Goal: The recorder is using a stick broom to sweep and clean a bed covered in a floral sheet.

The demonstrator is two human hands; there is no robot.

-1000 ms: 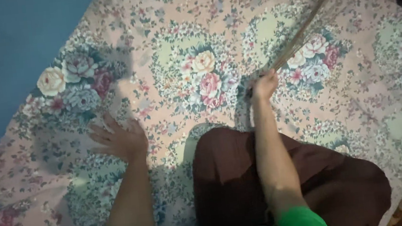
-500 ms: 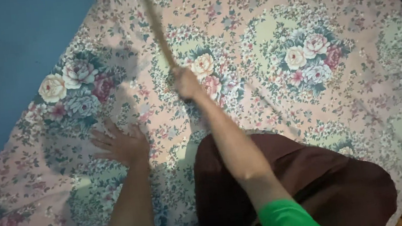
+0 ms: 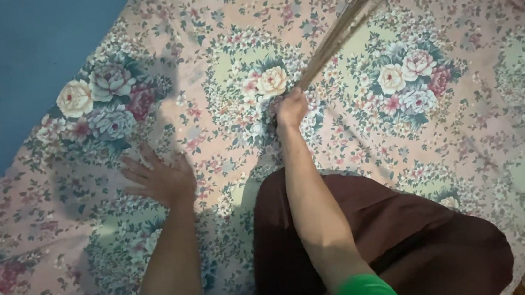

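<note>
Here the right hand [image 3: 291, 109] grips a stick broom [image 3: 341, 31] tightly mid-sweep over the floral sheet [image 3: 465, 115], the left hand [image 3: 162, 179] spread flat on it, pressing the cloth steady.

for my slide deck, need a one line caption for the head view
Right hand sweeps a stick broom over a floral bedsheet; left hand rests flat.

Bedsheet [image 3: 213, 37]: pink ground, cream, rose and blue-grey flower clusters. Stick broom [image 3: 341, 27]: tan. Skirt [image 3: 412, 236]: dark brown. Sleeve [image 3: 366, 293]: green. Wall [image 3: 11, 69]: blue.
</note>
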